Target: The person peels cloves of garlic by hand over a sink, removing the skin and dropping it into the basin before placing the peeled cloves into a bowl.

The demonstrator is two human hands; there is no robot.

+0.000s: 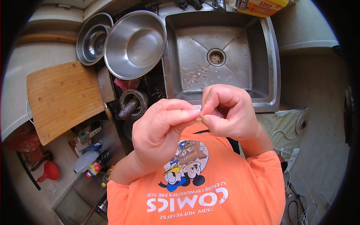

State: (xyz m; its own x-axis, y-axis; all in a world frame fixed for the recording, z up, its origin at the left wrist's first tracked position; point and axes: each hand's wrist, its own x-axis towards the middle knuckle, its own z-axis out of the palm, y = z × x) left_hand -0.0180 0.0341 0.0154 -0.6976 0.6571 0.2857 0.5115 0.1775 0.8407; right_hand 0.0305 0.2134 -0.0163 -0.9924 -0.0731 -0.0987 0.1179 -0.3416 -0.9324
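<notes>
My left hand (160, 126) and my right hand (229, 112) meet fingertip to fingertip in front of the orange shirt, just below the sink's near edge. Between them they pinch a small pale-brown piece (198, 119), mostly hidden by the fingers; its kind cannot be told. Beyond the hands lies a stainless steel sink (236, 42). Thin pale scraps like peel (197, 76) are scattered on its bottom, and more bits lie in the drain strainer (216, 57). A stone mortar (143, 101) with a pestle (128, 110) in it stands just left of my left hand.
A large steel basin (121, 56) and nested steel bowls (84, 53) stand left of the sink. A wooden cutting board (64, 98) lies farther left, with bottles (87, 161) below it. A yellow jug (263, 7) stands behind the sink. Cables (289, 174) hang at right.
</notes>
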